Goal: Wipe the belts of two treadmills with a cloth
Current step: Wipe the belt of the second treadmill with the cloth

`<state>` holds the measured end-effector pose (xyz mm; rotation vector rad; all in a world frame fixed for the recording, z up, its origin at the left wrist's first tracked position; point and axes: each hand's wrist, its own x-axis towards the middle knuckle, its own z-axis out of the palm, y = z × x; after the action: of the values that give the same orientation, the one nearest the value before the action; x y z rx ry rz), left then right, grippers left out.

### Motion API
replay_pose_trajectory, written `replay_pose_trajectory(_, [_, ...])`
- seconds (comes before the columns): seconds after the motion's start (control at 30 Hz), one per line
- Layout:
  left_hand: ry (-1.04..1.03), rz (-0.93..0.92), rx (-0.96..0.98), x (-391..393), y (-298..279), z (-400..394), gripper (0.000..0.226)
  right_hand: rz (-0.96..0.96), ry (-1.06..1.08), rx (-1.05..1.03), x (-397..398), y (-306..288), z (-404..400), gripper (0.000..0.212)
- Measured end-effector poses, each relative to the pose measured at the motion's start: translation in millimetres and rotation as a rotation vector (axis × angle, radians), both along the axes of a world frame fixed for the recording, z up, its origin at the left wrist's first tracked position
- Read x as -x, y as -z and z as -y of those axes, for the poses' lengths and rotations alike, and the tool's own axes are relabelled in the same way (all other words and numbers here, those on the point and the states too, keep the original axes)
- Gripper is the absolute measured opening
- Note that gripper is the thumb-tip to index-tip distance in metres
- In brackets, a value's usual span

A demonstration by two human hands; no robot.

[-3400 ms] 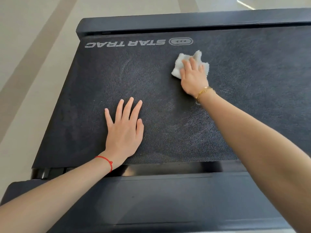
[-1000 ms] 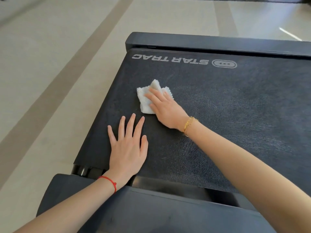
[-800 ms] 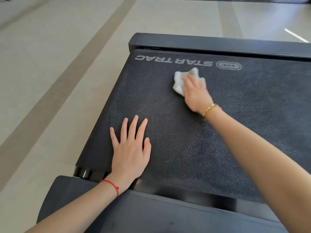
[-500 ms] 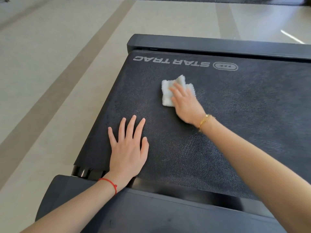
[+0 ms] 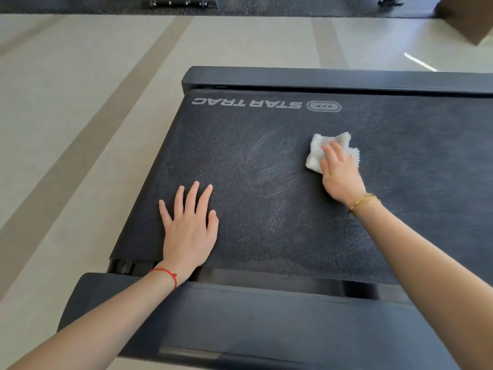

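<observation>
Cloth has swept right across the belt under my right hand: half a second back it sat below the STAR TRAC logo, now it's right of and below the logo's oval badge, farther from my left hand. Pale streaks show on the belt below the logo where it passed. My head has tipped up: dark flooring and equipment feet beyond the pale floor have come into view past the logo.
</observation>
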<state>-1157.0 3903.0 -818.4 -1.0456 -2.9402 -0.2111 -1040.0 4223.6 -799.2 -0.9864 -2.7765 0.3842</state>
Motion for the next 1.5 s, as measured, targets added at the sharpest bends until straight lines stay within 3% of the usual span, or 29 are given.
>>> replay_pose_trajectory(0.17, [-0.001,-0.003,-0.032,-0.6,1.6,0.6,0.055,-0.027,-0.375,-0.052,-20.5,0.6,92.5,0.043])
replay_pose_trajectory(0.37, [0.003,0.013,-0.036,0.0,1.0,1.8,0.055,0.021,-0.598,0.057,-80.3,0.9,143.0,0.048])
replay_pose_trajectory(0.57, [0.007,0.052,-0.02,0.9,-0.6,2.0,0.056,-0.011,-0.288,0.055,-117.7,-5.6,109.7,0.048])
replay_pose_trajectory(0.8, [0.023,0.101,-0.04,-19.6,-4.6,-5.4,0.056,-0.117,-0.282,0.143,-117.5,-9.7,131.4,0.059])
replay_pose_trajectory(0.9, [0.098,0.08,-0.053,-34.8,-5.7,-12.9,0.055,-0.219,-0.068,0.17,-122.4,-11.2,134.9,0.067])
replay_pose_trajectory(1.07, [0.165,0.075,-0.064,-56.5,-4.6,-32.8,0.055,-0.051,0.186,0.152,-124.9,-7.8,126.5,0.075])
replay_pose_trajectory(1.33, [0.154,0.058,-0.093,-64.6,-0.1,-37.7,0.054,-0.363,0.149,0.308,-103.8,-4.6,129.0,0.034])
replay_pose_trajectory(1.5, [0.156,0.073,-0.1,-65.0,-3.4,-37.4,0.054,-0.52,0.19,0.444,-100.4,-15.3,131.5,0.031])
